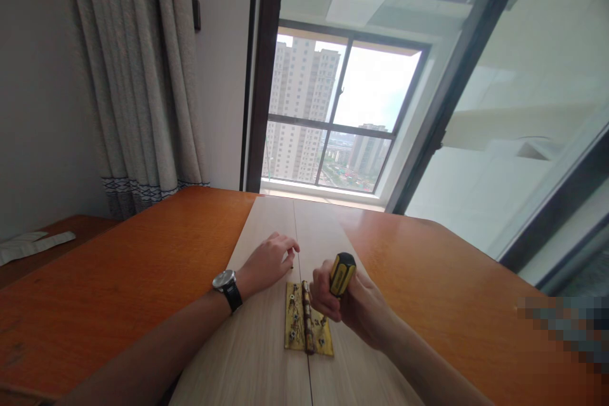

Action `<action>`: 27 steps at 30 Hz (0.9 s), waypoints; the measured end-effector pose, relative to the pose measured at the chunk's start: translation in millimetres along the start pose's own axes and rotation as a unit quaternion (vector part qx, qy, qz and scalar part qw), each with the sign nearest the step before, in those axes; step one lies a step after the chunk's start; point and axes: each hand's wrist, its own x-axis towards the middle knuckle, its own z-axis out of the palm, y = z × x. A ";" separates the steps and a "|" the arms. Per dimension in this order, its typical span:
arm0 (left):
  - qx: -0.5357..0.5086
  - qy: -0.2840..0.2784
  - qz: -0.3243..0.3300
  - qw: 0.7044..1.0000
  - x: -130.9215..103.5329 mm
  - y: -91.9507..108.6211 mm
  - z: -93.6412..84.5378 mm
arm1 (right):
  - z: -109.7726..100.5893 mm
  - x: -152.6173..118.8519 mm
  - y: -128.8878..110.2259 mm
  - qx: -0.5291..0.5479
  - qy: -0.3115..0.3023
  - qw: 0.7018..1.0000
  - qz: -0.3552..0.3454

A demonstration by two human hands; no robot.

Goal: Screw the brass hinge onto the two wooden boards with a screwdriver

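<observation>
A worn brass-coloured hinge (308, 323) lies open across the seam between two pale wooden boards (257, 342), with screws in its leaves. Just beyond its left leaf is my left hand (271, 259), thumb and forefinger close together near a tiny dark item too small to make out. My right hand (349, 298) is wrapped round a yellow-and-black screwdriver (342, 274) at the hinge's upper right. The screwdriver's shaft is hidden, and the hand covers part of the right leaf.
The boards rest on an orange-brown wooden table (143, 266). A grey curtain (143, 76) hangs at the left, near pale strips (38, 244) on a lower surface. Dark-framed glass doors and a window stand beyond the table's far edge.
</observation>
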 end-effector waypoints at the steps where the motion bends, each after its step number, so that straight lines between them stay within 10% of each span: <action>1: 0.000 0.000 0.000 1.000 0.1 0.1 -0.1 | -0.7 -0.2 0.7 -0.002 0.002 1.000 0.001; 27: 0.005 -0.007 -0.002 1.000 0.3 0.6 -0.3 | -2.4 -0.9 -0.2 0.009 -0.006 0.999 0.034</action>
